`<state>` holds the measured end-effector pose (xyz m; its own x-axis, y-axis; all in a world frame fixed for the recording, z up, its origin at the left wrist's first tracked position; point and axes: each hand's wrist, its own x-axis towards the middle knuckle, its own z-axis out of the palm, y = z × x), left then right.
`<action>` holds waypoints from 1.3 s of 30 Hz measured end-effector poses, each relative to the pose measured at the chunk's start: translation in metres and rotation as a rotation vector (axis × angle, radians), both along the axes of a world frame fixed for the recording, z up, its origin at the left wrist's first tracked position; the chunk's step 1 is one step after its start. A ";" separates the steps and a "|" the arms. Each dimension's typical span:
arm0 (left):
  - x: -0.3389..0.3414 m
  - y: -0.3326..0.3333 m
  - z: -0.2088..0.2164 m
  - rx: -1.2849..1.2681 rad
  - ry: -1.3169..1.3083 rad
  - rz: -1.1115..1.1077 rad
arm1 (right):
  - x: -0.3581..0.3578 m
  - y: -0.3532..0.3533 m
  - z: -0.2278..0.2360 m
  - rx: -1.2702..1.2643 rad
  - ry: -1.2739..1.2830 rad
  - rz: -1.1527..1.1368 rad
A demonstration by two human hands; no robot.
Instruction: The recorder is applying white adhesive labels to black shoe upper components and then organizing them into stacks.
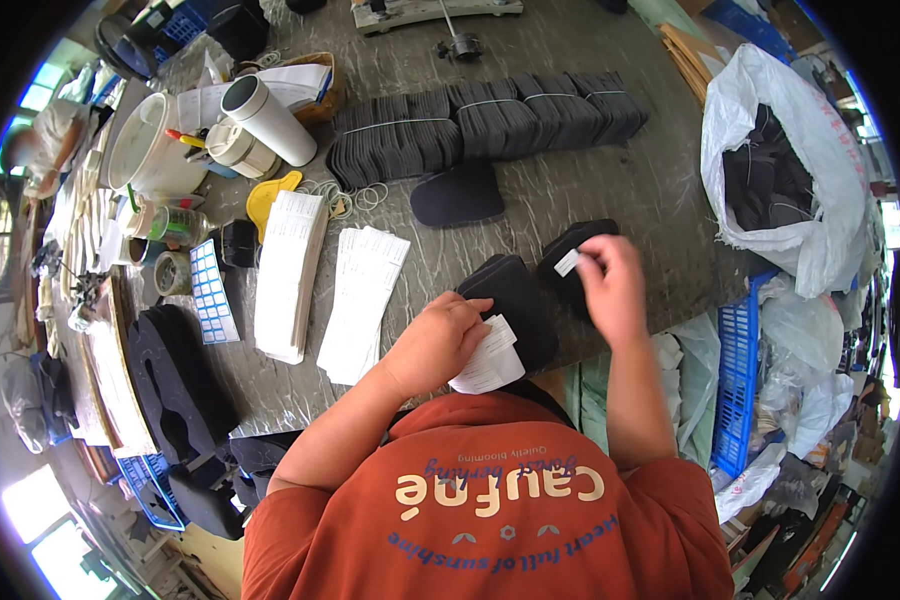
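Note:
My left hand [435, 340] is closed on a few white printed slips [492, 364], holding them over the near edge of a stack of black foam pads [518, 298]. To the right, the fingers of my right hand [615, 282] pinch a small white label [566, 264]. That label sits above a second, smaller pile of black pads [582, 232], partly covered by the hand. A single black pad [458, 194] lies farther back. Behind it runs a long row of black pads [490, 122], tied in bundles with pale bands.
Left of my hands lie fanned paper strips [363, 300], a thick strip stack [288, 280] and a blue-and-white sticker sheet [212, 290]. A white tumbler [268, 120] and a bucket [150, 140] stand behind. A white sack [715, 160] of black pieces sits right, above a blue crate [736, 385].

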<state>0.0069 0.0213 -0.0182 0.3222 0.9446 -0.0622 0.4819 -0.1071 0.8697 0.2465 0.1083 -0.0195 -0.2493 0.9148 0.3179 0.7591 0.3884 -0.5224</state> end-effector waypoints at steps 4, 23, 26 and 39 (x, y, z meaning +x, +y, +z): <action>0.001 -0.002 -0.006 0.014 -0.059 0.106 | -0.039 -0.047 0.008 -0.799 0.405 0.213; 0.004 -0.017 -0.009 0.285 0.293 -0.192 | -0.049 -0.028 -0.023 -0.675 0.354 0.065; 0.005 -0.016 -0.009 0.271 0.314 -0.199 | -0.050 -0.027 -0.023 -0.674 0.334 0.063; 0.019 0.002 -0.001 0.312 0.538 -0.310 | -0.050 -0.027 -0.035 -0.341 0.196 -0.044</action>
<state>0.0255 0.0231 -0.0197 0.5802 0.8139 -0.0298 0.7445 -0.5152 0.4247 0.1960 0.0816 -0.0544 -0.1721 0.9846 0.0317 0.6439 0.1368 -0.7528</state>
